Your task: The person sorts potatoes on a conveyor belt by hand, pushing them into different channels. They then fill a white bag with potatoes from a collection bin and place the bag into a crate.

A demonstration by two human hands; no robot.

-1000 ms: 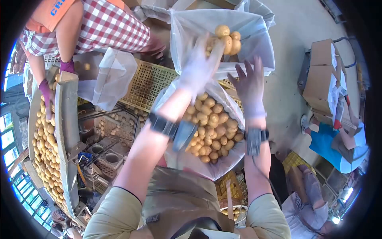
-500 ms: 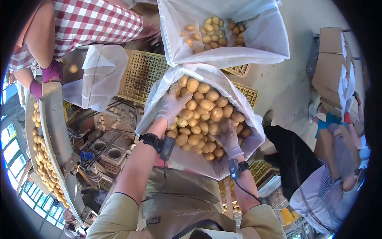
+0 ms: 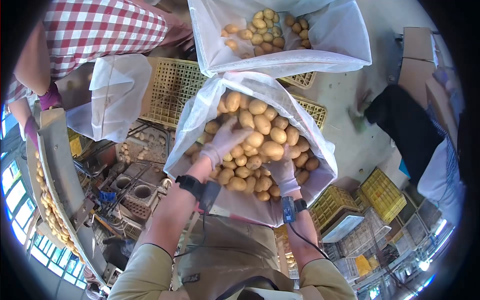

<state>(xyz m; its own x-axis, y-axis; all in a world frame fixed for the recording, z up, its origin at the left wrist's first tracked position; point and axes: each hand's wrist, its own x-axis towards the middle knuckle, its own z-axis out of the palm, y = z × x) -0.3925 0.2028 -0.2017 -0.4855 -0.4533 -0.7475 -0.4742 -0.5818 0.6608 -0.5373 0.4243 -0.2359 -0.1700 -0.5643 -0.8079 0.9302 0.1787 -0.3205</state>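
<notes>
Potatoes (image 3: pixel 272 149) fill a white liner bag (image 3: pixel 320 175) in front of my body. My left hand (image 3: pixel 226 141), in a pale thin glove, lies on the left part of the heap. Its thumb and fingers are spread and its fingertips dip between potatoes. My right hand (image 3: pixel 282 172), gloved the same way, rests on the right part of the heap. Its fingers are apart and touch potatoes, with the tips partly hidden among them. No potato is plainly gripped in either hand.
A second lined container (image 3: pixel 340 45) with some potatoes stands behind the bag. A yellow crate (image 3: pixel 175 92) is at left. A person in a checked shirt (image 3: pixel 105 30) works beside a chute (image 3: pixel 57 145) carrying potatoes. Another person (image 3: pixel 410 130) is at right near stacked yellow crates (image 3: pixel 382 195).
My left hand has shifted right and down over the heap, and my right hand slightly left. The person at right has moved toward the back. The view has shifted slightly.
</notes>
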